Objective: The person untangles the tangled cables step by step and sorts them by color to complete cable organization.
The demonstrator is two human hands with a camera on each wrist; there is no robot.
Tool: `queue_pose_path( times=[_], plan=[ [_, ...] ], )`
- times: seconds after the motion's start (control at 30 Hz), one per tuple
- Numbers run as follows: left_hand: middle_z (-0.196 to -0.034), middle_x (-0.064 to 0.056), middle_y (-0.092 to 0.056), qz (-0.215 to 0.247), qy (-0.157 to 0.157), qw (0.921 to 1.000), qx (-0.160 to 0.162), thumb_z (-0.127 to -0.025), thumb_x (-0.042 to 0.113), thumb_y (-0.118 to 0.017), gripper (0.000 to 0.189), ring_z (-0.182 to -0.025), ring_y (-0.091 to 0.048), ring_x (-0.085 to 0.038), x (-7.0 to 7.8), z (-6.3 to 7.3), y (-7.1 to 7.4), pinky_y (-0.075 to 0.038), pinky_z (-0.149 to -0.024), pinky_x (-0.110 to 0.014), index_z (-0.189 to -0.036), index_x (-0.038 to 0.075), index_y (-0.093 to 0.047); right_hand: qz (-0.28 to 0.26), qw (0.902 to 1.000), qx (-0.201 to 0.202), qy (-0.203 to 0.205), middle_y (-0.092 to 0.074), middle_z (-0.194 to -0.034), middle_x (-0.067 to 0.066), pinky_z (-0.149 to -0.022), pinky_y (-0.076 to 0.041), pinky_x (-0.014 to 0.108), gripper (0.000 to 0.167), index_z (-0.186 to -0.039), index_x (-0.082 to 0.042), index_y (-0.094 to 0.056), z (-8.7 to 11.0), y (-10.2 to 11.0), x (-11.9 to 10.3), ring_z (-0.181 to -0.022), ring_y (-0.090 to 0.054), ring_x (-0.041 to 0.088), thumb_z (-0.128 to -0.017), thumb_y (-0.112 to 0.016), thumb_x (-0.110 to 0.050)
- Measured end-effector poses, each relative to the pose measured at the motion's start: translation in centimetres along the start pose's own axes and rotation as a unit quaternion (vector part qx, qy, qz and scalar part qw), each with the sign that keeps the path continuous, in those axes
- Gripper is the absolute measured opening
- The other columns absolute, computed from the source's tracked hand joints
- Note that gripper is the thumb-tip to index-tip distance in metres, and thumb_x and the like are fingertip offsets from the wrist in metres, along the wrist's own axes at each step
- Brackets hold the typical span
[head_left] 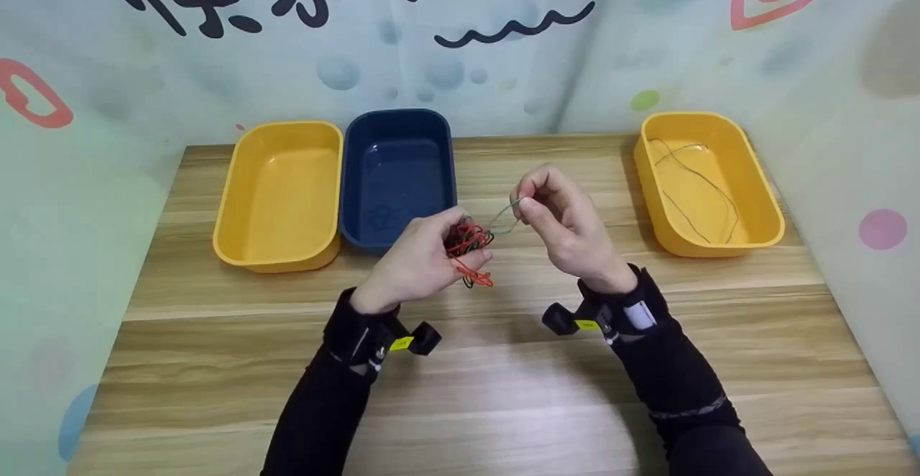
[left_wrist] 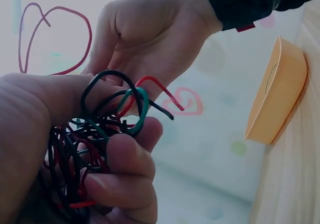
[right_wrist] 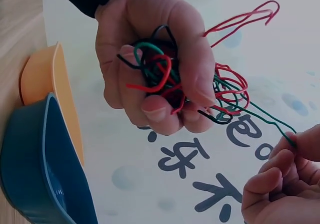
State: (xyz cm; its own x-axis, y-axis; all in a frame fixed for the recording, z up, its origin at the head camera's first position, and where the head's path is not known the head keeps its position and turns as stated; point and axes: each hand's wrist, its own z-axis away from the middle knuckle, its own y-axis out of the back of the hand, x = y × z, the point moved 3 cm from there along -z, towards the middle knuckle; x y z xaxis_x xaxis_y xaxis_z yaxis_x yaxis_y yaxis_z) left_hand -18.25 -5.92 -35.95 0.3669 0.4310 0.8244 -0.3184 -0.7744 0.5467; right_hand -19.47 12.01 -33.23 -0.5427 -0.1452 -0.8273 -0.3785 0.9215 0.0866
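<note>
A tangled bundle of thin red, green and black wires is gripped in my left hand, whose fingers curl round it. Loops and loose ends stick out on both sides of the bundle. With thumb and fingertips, my right hand pinches a green wire that runs out of the bundle as a narrow loop. Both hands are raised over the table, a short way apart. In the left wrist view, the right hand is partly hidden behind the left thumb.
A yellow bin and a dark blue bin stand side by side at the back left. At the back right, another yellow bin has thin wires lying in it. A printed curtain hangs behind the wooden table.
</note>
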Motion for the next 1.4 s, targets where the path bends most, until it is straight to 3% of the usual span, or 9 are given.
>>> queue_pose_path(
  times=[0.17,0.37,0.47,0.6,0.8,0.9,1.03,1.2,1.4],
  plan=[
    [-0.074,0.002,-0.062,-0.019,-0.005,0.9998,-0.01,-0.086,0.027,-0.071,0.021,-0.065,-0.055,-0.01,0.1,0.1,0.6,-0.044,-0.058,-0.025,-0.089,0.01,-0.058,0.004,1.0,-0.005,0.002,-0.044,-0.079,-0.002,-0.061,-0.034,0.021,0.009,-0.088,0.015,-0.039,0.1,0.1,-0.5,-0.069,-0.041,0.011,-0.092,-0.042,0.007],
    [-0.074,0.003,-0.065,-0.031,-0.002,0.9995,0.008,-0.084,0.027,-0.074,0.021,-0.066,-0.057,-0.01,-0.3,0.6,1.9,-0.045,-0.06,-0.026,-0.088,0.011,-0.061,0.102,0.9929,-0.056,-0.023,-0.05,-0.081,-0.001,-0.059,-0.037,0.02,0.005,-0.089,0.012,-0.049,0.4,1.1,-1.1,-0.069,-0.044,0.006,-0.093,-0.051,0.009],
    [-0.077,0.004,-0.068,-0.024,-0.004,0.9995,0.02,-0.084,0.025,-0.074,0.017,-0.068,-0.06,-0.009,-0.4,0.7,2.3,-0.048,-0.063,-0.026,-0.089,0.013,-0.063,0.185,0.98,-0.074,-0.005,-0.058,-0.081,0.004,-0.059,-0.039,0.018,0.002,-0.091,0.007,-0.056,0.4,1.5,-1.1,-0.068,-0.047,0.005,-0.09,-0.059,0.007],
    [-0.079,0.005,-0.069,-0.035,-0.028,0.9984,0.035,-0.085,0.022,-0.074,0.015,-0.07,-0.062,-0.007,-0.4,0.9,2.8,-0.05,-0.065,-0.025,-0.091,0.013,-0.064,0.29,0.951,-0.086,0.064,-0.066,-0.085,0.007,-0.062,-0.042,0.015,0.005,-0.094,0.0,-0.064,0.3,1.6,-1.1,-0.068,-0.053,0.007,-0.089,-0.065,0.001],
    [-0.078,0.001,-0.066,-0.142,-0.098,0.9822,0.074,-0.083,0.013,-0.074,0.016,-0.069,-0.06,-0.012,-0.4,1.1,3.2,-0.049,-0.063,-0.028,-0.09,0.01,-0.06,0.339,0.9234,-0.078,0.162,-0.065,-0.079,0.006,-0.066,-0.045,0.018,0.005,-0.089,-0.002,-0.067,0.3,1.2,-0.9,-0.069,-0.057,0.013,-0.087,-0.066,0.002],
    [-0.079,-0.001,-0.064,-0.202,-0.105,0.9701,0.086,-0.082,0.01,-0.073,0.017,-0.07,-0.06,-0.016,-0.4,1.1,3.0,-0.05,-0.064,-0.033,-0.09,0.01,-0.058,0.345,0.9193,-0.071,0.176,-0.063,-0.076,0.006,-0.065,-0.043,0.02,0.008,-0.087,-0.002,-0.066,0.4,1.1,-0.8,-0.068,-0.056,0.015,-0.086,-0.065,0.006],
    [-0.081,0.0,-0.064,-0.228,-0.106,0.9644,0.081,-0.083,0.008,-0.071,0.016,-0.07,-0.06,-0.017,-0.3,1.1,2.8,-0.051,-0.064,-0.035,-0.091,0.011,-0.057,0.354,0.9164,-0.059,0.177,-0.063,-0.075,0.007,-0.066,-0.042,0.02,0.008,-0.085,-0.001,-0.066,0.5,1.1,-1.1,-0.068,-0.055,0.016,-0.086,-0.064,0.007],
    [-0.084,-0.002,-0.065,-0.212,-0.107,0.9686,0.073,-0.082,0.007,-0.071,0.019,-0.072,-0.06,-0.018,0.0,1.1,2.9,-0.052,-0.064,-0.034,-0.094,0.01,-0.057,0.36,0.9153,-0.045,0.175,-0.062,-0.075,0.006,-0.066,-0.041,0.021,0.008,-0.085,-0.002,-0.066,0.6,1.3,-1.7,-0.068,-0.054,0.017,-0.086,-0.064,0.006],
    [-0.084,-0.004,-0.063,-0.134,-0.107,0.9844,0.04,-0.085,0.008,-0.07,0.017,-0.072,-0.056,-0.016,0.0,1.2,3.4,-0.048,-0.064,-0.028,-0.097,0.006,-0.058,0.352,0.919,-0.033,0.174,-0.062,-0.074,0.006,-0.066,-0.042,0.021,0.008,-0.084,-0.001,-0.066,0.6,1.5,-2.0,-0.068,-0.054,0.016,-0.086,-0.064,0.006]
  ],
)
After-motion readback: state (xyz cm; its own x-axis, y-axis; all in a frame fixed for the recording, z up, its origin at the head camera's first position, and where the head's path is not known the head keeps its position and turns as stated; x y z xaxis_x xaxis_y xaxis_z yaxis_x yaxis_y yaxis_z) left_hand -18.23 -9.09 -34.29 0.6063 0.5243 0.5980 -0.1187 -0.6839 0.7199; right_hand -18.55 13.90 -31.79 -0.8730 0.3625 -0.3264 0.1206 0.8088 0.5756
